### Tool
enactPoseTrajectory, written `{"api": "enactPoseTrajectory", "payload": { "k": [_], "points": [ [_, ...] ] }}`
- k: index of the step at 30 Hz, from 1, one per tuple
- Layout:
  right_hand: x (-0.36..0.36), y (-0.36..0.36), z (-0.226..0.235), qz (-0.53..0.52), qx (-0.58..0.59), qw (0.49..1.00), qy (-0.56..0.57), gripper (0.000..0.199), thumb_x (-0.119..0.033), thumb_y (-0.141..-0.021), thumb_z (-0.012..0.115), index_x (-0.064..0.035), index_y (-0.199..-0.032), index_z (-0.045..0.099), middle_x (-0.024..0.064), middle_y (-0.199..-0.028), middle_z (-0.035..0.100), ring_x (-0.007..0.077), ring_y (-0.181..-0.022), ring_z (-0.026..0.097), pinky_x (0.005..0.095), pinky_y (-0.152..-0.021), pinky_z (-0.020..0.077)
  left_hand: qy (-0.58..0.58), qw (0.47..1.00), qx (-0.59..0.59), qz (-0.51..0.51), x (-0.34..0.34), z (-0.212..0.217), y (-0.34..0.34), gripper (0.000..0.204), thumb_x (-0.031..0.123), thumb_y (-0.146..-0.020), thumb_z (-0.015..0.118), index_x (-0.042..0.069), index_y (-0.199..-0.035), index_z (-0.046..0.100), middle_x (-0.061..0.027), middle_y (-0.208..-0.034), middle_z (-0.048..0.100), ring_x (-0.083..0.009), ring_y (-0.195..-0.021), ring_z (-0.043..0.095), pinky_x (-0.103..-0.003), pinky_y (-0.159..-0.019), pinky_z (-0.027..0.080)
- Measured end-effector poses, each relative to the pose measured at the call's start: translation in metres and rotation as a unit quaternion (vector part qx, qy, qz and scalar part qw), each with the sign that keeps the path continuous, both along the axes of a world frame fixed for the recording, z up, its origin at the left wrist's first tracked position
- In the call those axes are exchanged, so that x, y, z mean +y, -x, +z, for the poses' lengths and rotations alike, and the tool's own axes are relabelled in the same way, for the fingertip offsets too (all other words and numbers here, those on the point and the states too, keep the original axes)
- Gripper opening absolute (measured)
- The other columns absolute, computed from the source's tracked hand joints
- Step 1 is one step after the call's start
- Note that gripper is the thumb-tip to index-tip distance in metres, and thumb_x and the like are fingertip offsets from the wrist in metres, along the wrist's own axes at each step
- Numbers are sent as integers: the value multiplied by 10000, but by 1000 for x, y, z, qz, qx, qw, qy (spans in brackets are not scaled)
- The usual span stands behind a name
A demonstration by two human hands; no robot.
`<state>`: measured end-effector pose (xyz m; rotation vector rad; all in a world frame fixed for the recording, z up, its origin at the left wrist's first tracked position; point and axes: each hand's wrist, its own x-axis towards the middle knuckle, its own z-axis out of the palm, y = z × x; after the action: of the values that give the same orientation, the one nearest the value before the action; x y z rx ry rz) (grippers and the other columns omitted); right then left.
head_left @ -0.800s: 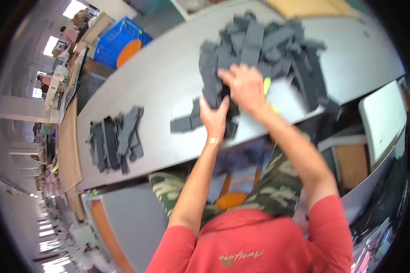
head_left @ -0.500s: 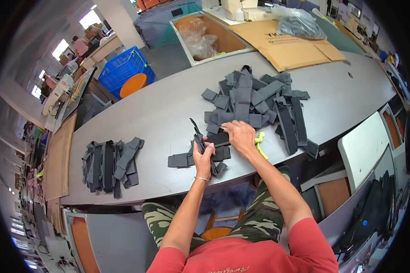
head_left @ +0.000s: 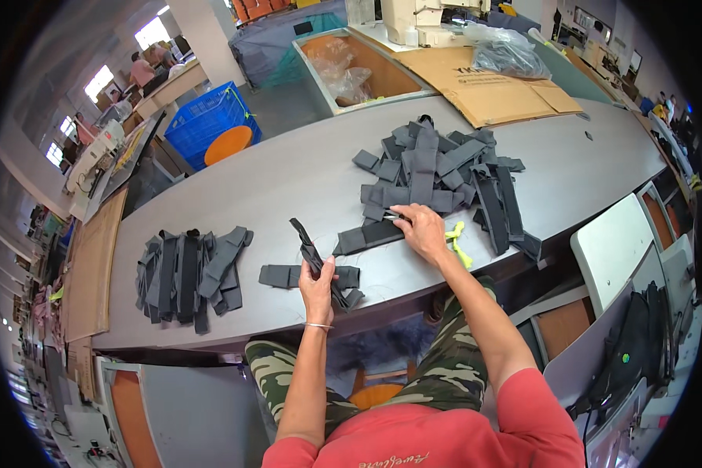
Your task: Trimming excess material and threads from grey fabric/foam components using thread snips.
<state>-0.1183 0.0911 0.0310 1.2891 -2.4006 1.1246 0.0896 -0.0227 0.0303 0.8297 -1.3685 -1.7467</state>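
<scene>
My left hand (head_left: 317, 292) is closed around a bundle of dark fabric strips (head_left: 307, 248), which stick out above and below the fist. Under that hand a grey strip (head_left: 279, 274) lies crosswise on the table. My right hand (head_left: 423, 232) is closed on a small metal-tipped tool (head_left: 393, 216), mostly hidden by the fingers. Just below it lies a dark grey fabric strip (head_left: 369, 236), slanting toward my left hand. A bright yellow-green cord (head_left: 460, 248) hangs or lies beside my right wrist. Beyond the right hand spreads a heap of grey strips (head_left: 425, 156).
A second pile of grey strips (head_left: 187, 273) rests on the left of the grey table (head_left: 265, 187). Flattened cardboard (head_left: 499, 90) and a clear plastic bag (head_left: 507, 53) lie at the back. Beyond the far edge stand a wooden-lined bin (head_left: 390, 70), a blue crate (head_left: 210, 125) and an orange stool (head_left: 228, 145).
My left hand has moved left and a little nearer with its bundle, away from the right hand. More of the slanted strip now shows between them. The right hand stays almost in place.
</scene>
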Motion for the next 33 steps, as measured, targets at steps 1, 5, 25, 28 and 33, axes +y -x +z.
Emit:
{"api": "enactPoseTrajectory", "payload": {
  "k": [1, 5, 25, 28, 33],
  "points": [
    [2, -7, -4, -3, -43, 999, 16, 247, -174, -764, 696, -143, -1008, 700, 77, -781, 620, 268, -795, 615, 377, -722, 487, -12, 1000, -8, 1, -1, -2, -4, 358, 145, -869, 666, 21, -1177, 534, 17, -800, 525, -65, -679, 495, -234, -598, 443],
    [4, -15, 8, 81, -96, 988, 85, 267, -138, -788, 673, -91, -1050, 692, 115, -1047, 679, 268, -889, 665, 331, -788, 512, -38, 997, 55, -30, -15, 1, -9, 186, 208, -907, 627, 44, -914, 540, 2, -716, 521, -92, -646, 503, -254, -592, 417],
    [5, -132, 22, 111, -79, 987, -83, 257, -168, -793, 686, -160, -1050, 701, 59, -723, 585, 240, -709, 576, 348, -657, 463, -146, 976, 160, 2, -15, 5, -61, 292, 258, -956, 537, 29, -1133, 577, -58, -837, 626, -129, -718, 608, -271, -647, 508],
    [1, -137, 19, 146, -109, 981, -74, 256, -179, -800, 682, -157, -1054, 701, 62, -732, 601, 240, -706, 590, 345, -651, 468, -106, 985, 136, -4, -15, 4, -66, 404, 260, -969, 511, -16, -1263, 496, -78, -904, 618, -135, -775, 599, -259, -699, 509],
    [-8, -150, 16, 178, -100, 974, -99, 251, -188, -803, 680, -148, -1050, 702, 69, -744, 623, 252, -694, 609, 355, -648, 476, -100, 986, 132, 13, -16, 2, -74, 425, 251, -968, 502, -25, -1291, 470, -74, -903, 619, -135, -782, 593, -255, -704, 503]
  ]
}}
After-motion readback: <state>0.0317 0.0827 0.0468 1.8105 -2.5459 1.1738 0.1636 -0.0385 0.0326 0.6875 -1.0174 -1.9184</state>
